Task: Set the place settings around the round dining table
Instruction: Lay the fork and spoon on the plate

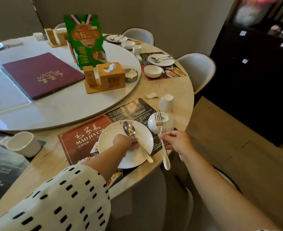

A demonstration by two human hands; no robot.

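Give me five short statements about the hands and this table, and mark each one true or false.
1. The left hand holds a spoon over the white plate. True.
2. The right hand holds a knife. False: it pinches a fork.
3. The bowl beside the plate stands upright. False: it lies upside down.
4. A maroon menu lies on the turntable. True.
5. The green bag lies flat on a placemat. False: it stands upright on the turntable.
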